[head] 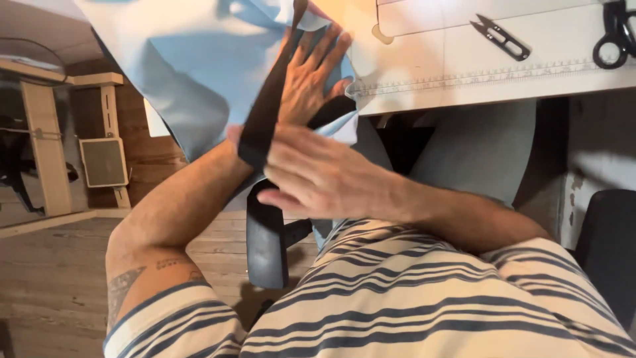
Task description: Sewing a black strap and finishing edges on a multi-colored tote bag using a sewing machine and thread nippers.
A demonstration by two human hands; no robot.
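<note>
Black strip [265,113] partly hidden btwn flat left hand [308,79] & right hand [318,176]; grip state unclear.

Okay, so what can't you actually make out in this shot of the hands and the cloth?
Head view only:
- Blue cloth: cut off by the top edge.
- Black strip: lower part hidden behind the right hand.
- Left hand: palm pressed down, its grip hidden.
- Scissors: cut off at the right edge.
- Right fingers: motion-blurred.

Snips [501,38] left of scissors [615,36]; both on table [503,79]
</note>
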